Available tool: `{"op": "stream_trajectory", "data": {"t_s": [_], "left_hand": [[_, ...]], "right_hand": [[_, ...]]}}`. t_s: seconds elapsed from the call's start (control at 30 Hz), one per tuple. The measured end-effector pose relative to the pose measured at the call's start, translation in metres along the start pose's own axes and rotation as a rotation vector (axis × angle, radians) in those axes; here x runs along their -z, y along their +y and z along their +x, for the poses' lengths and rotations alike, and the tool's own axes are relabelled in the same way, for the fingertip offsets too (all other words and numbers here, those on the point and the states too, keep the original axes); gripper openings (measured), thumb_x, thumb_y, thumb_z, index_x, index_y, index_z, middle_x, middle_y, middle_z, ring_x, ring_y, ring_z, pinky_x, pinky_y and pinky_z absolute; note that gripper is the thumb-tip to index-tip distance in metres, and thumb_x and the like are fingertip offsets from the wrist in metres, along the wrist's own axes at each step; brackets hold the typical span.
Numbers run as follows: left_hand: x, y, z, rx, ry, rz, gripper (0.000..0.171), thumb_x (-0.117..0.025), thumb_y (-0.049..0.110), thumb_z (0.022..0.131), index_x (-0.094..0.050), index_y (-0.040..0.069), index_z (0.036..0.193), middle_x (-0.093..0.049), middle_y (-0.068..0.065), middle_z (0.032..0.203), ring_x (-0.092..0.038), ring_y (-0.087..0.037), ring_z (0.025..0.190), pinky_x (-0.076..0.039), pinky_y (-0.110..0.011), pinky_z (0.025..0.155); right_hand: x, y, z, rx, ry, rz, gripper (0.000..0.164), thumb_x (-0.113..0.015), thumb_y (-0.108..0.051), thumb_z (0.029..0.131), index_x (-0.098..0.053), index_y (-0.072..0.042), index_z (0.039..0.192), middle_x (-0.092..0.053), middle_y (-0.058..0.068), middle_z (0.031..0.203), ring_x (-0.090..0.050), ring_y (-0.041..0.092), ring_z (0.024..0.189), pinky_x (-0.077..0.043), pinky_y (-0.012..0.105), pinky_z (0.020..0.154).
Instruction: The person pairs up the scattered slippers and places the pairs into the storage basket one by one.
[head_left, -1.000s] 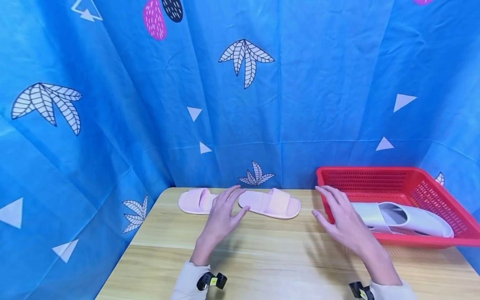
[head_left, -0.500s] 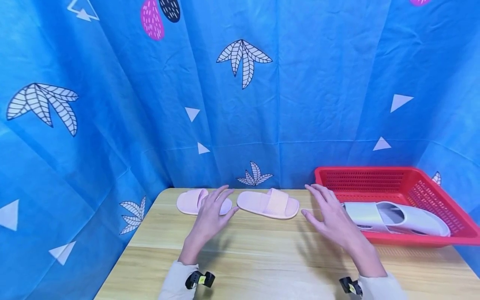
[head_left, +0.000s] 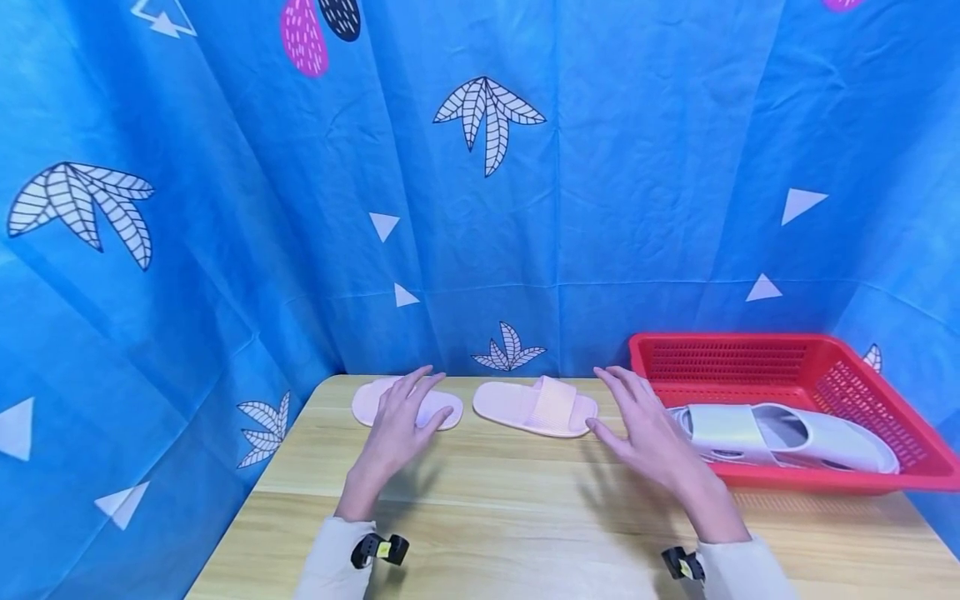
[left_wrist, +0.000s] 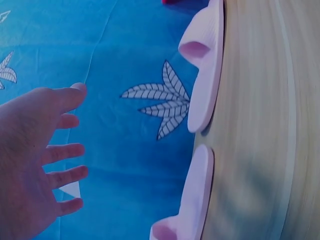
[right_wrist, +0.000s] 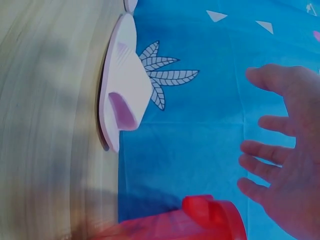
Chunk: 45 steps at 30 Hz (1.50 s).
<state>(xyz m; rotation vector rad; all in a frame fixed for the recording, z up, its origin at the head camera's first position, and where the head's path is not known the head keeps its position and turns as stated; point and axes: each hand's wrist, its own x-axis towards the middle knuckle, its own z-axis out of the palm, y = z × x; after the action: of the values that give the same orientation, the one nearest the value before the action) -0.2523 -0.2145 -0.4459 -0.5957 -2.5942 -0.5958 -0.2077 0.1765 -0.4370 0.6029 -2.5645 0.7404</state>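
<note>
Two pink slide slippers lie at the back of the table. The left slipper (head_left: 442, 405) is partly covered in the head view by my left hand (head_left: 393, 429), which hovers above the table with its fingers spread and nothing in them. The right slipper (head_left: 555, 408) lies with its strap toward the right. My right hand (head_left: 652, 433), also holding nothing, hovers between that slipper and the red basket with fingers apart. In the left wrist view both slippers show, the nearer one (left_wrist: 196, 192) cut off at the bottom. The right wrist view shows the right slipper (right_wrist: 122, 87) from its toe side.
A red plastic basket (head_left: 750, 348) stands at the back right of the wooden table (head_left: 510, 525). White slippers (head_left: 810, 433) lie inside it. Behind the table hangs a blue patterned curtain (head_left: 637, 167), which also covers the left side.
Both hands have moved left in the head view. The left hand now covers the left slipper's strap, and the right hand has come nearer the right slipper. The slippers stay on the table.
</note>
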Motion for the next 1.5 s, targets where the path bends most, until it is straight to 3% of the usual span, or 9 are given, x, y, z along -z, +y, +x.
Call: {"op": "stream_trajectory", "data": {"t_s": [0.37,0.6,0.93,1.5], "left_hand": [[0.005,-0.031,0.002,0.006,-0.011,0.028,0.060,-0.073,0.040,0.095,-0.057,0.011,0.145,-0.046,-0.018,0.155,-0.040,-0.041,0.142,-0.027,-0.066,0.113],[0.012,-0.049,0.001,0.045,-0.024,0.043,0.061,-0.073,0.040,0.095,-0.055,0.012,0.147,-0.043,-0.017,0.158,-0.037,-0.041,0.144,-0.024,-0.069,0.113],[0.013,-0.078,-0.003,0.020,-0.036,0.058,0.062,-0.074,0.038,0.095,-0.056,0.006,0.145,-0.046,-0.020,0.155,-0.040,-0.044,0.142,-0.024,-0.068,0.114],[0.012,-0.102,-0.004,0.007,-0.119,0.099,0.070,-0.077,0.039,0.090,-0.053,0.008,0.148,-0.044,-0.021,0.155,-0.040,-0.046,0.141,-0.027,-0.071,0.111]], "right_hand": [[-0.009,-0.002,0.010,0.007,-0.024,0.008,0.078,-0.076,-0.032,0.093,-0.038,-0.011,0.158,-0.039,0.018,0.156,-0.038,0.037,0.142,-0.042,0.062,0.106],[-0.016,-0.003,0.017,0.026,-0.037,-0.017,0.081,-0.078,-0.035,0.091,-0.039,-0.010,0.157,-0.041,0.020,0.154,-0.040,0.038,0.140,-0.042,0.063,0.106],[-0.025,-0.002,0.020,-0.001,-0.061,-0.023,0.086,-0.081,-0.032,0.088,-0.037,-0.009,0.158,-0.040,0.021,0.155,-0.039,0.040,0.141,-0.042,0.063,0.106],[-0.039,-0.004,0.027,-0.015,-0.074,-0.023,0.089,-0.085,-0.030,0.084,-0.039,-0.005,0.156,-0.043,0.023,0.151,-0.042,0.040,0.138,-0.045,0.061,0.104]]}}
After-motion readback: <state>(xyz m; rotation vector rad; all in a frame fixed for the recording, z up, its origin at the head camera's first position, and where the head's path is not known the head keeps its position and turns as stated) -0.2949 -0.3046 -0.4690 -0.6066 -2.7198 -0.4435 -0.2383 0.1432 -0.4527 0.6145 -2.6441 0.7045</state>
